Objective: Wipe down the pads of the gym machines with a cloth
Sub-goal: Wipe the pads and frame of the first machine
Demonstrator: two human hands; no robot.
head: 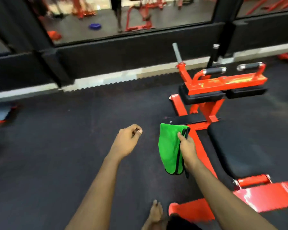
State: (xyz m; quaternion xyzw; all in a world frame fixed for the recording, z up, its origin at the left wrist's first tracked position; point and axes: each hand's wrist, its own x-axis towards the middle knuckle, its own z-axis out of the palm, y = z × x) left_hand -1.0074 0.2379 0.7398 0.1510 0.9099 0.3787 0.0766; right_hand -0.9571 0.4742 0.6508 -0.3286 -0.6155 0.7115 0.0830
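Your right hand grips the green cloth near its top edge, just left of the seat. The folded cloth therefore hangs free below your fingers and touches neither the seat nor the floor. I judge this hold is good for carrying but not for wiping; you must lay the cloth flat on the seat before you can rub.

Your left hand, further left of the seat, holds nothing. Its fingers are loosely curled with the thumb against the fingertips, probably only for balance.

The seat is bare and near to you, so it seems to be the next pad. Beyond the seat, two knee pads sit under a red bar. They seem to face down, so I think you will need to reach them from below.
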